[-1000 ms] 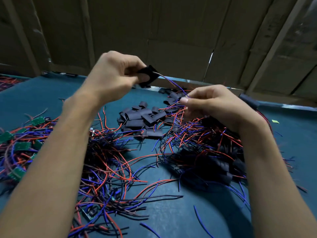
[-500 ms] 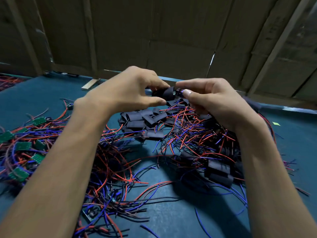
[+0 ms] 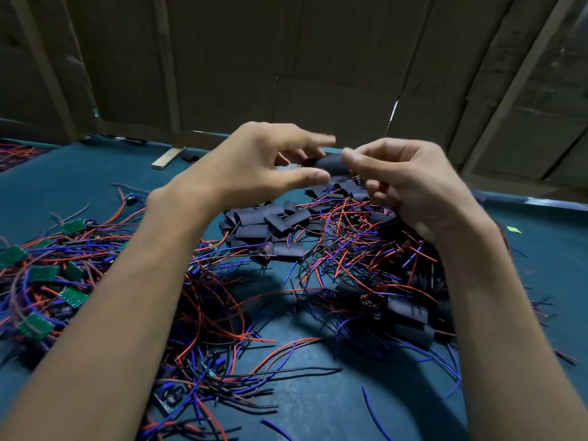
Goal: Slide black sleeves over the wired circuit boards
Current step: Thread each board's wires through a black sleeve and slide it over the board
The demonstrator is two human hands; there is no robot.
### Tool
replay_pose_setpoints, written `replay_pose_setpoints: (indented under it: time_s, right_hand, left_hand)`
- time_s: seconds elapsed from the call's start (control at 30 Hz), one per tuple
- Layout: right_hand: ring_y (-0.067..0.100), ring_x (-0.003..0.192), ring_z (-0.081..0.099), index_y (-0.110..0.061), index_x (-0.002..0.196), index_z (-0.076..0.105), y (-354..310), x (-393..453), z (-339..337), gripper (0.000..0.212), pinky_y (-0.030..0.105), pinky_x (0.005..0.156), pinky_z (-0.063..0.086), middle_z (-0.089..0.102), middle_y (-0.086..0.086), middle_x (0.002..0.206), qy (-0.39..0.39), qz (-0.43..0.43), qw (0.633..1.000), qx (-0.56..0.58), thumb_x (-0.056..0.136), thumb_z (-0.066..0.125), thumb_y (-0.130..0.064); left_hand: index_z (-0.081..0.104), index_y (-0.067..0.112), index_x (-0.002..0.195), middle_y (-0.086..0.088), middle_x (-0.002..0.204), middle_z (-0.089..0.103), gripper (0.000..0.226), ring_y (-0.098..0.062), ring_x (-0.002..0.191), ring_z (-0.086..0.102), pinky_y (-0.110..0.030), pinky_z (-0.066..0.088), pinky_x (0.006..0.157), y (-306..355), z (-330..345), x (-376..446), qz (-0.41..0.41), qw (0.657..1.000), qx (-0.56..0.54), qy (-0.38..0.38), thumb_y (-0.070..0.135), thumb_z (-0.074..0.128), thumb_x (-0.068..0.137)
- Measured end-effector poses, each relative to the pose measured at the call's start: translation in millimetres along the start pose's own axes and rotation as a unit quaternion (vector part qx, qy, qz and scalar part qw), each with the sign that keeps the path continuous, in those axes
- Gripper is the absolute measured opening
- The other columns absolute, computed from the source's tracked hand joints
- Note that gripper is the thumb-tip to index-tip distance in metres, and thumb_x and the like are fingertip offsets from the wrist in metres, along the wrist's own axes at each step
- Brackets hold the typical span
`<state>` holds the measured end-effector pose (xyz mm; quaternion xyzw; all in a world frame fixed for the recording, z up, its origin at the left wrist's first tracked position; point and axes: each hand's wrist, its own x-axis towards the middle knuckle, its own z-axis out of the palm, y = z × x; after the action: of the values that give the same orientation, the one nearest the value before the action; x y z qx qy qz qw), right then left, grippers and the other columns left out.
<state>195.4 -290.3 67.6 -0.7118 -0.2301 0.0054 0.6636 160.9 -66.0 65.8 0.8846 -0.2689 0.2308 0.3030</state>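
Your right hand (image 3: 410, 186) pinches black sleeve (image 3: 329, 163) above worktop (image 3: 79, 186) middle; your left hand (image 3: 254, 167) beside it, fingers loosely spread, gripping nothing.

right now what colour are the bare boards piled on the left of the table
Green, seen in the head view: the bare boards lie tangled in red, blue and black wires.
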Motion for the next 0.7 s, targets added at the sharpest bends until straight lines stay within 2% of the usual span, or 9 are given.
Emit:
replay_pose_setpoints:
  time_s: [0.1,0.17,0.27,0.33,0.4,0.5,0.53,0.6,0.7]
  right_hand:
    - [0.006,0.048,0.044,-0.015,0.072,0.075,-8.2,-2.4,-25.4,0.015,0.014,0.040,0.030,0.063,-0.003,0.059,0.062,-0.020,0.997,-0.032,0.070,0.089,-0.020]
    - [0.004,0.045,0.047,-0.016,0.072,0.075,-11.4,-5.0,-49.5,0.013,0.014,0.039,0.032,0.062,-0.007,0.054,0.124,-0.025,0.989,-0.071,0.073,0.088,-0.018]
    - [0.006,0.048,0.055,-0.018,0.076,0.073,-6.9,-9.1,-79.7,0.017,0.019,0.047,0.044,0.067,-0.006,0.058,0.212,0.023,0.952,-0.218,0.072,0.089,-0.023]
    - [0.012,0.056,0.060,-0.017,0.080,0.074,0.5,-10.1,-87.6,0.017,0.027,0.061,0.051,0.074,0.004,0.072,0.222,0.081,0.922,-0.307,0.074,0.088,-0.025]
    - [0.014,0.064,0.064,-0.016,0.087,0.074,3.0,-8.0,-81.9,0.016,0.025,0.067,0.051,0.075,0.005,0.080,0.248,0.093,0.895,-0.357,0.080,0.082,-0.029]
    - [0.013,0.091,0.069,-0.022,0.100,0.075,-6.3,-3.1,-56.1,0.020,0.031,0.088,0.055,0.073,-0.004,0.093,0.318,-0.003,0.864,-0.391,0.083,0.073,-0.031]
    - [0.011,0.092,0.069,-0.022,0.101,0.075,-11.3,-2.7,-42.7,0.019,0.030,0.090,0.055,0.074,-0.003,0.094,0.311,-0.050,0.871,-0.378,0.083,0.071,-0.029]
    - [0.002,0.079,0.068,-0.023,0.094,0.076,-15.7,-2.7,-13.4,0.010,0.022,0.079,0.056,0.074,-0.005,0.086,0.227,-0.116,0.903,-0.346,0.085,0.072,-0.024]
    - [-0.005,0.071,0.065,-0.025,0.089,0.077,-2.1,-4.2,35.4,0.004,0.013,0.066,0.049,0.074,-0.011,0.080,-0.002,-0.108,0.922,-0.372,0.086,0.077,-0.028]
  left_hand:
    - [0.046,0.025,0.150,0.002,0.131,0.061,0.059,-0.007,0.114,0.062,-0.015,0.045,0.095,-25.8,8.0,1.4,-0.087,0.996,0.024,-0.007,0.042,0.063,0.096]
    - [0.042,0.021,0.152,-0.009,0.141,0.053,0.063,-0.022,0.128,0.053,-0.028,0.040,0.106,-48.6,19.5,-3.7,-0.173,0.967,0.148,-0.113,0.044,0.061,0.097]
    - [0.059,0.023,0.136,-0.013,0.131,0.057,0.053,-0.033,0.120,0.054,-0.040,0.045,0.103,-70.5,42.6,-20.1,-0.260,0.889,0.242,-0.287,0.051,0.066,0.091]
    - [0.067,0.029,0.125,-0.008,0.116,0.062,0.043,-0.034,0.114,0.057,-0.037,0.047,0.098,-76.3,49.3,-23.9,-0.265,0.891,0.230,-0.289,0.049,0.072,0.086]
    - [0.073,0.029,0.115,0.001,0.097,0.064,0.034,-0.024,0.100,0.062,-0.027,0.047,0.083,-74.8,45.3,-21.5,-0.258,0.902,0.210,-0.275,0.039,0.079,0.083]
    - [0.077,0.027,0.110,0.002,0.096,0.072,0.027,-0.017,0.090,0.063,-0.022,0.041,0.074,-70.7,36.7,-18.7,-0.269,0.911,0.188,-0.250,0.028,0.081,0.083]
    - [0.078,0.026,0.108,0.001,0.100,0.074,0.023,-0.018,0.094,0.065,-0.022,0.042,0.075,-70.1,33.3,-19.1,-0.269,0.917,0.181,-0.233,0.027,0.080,0.085]
    - [0.076,0.024,0.114,-0.001,0.109,0.075,0.024,-0.020,0.104,0.066,-0.024,0.043,0.079,-69.7,24.3,-18.9,-0.262,0.926,0.179,-0.203,0.028,0.075,0.090]
    - [0.061,0.021,0.138,-0.005,0.136,0.063,0.045,-0.024,0.126,0.056,-0.028,0.041,0.093,-66.8,4.9,-16.8,-0.260,0.929,0.193,-0.182,0.031,0.068,0.095]
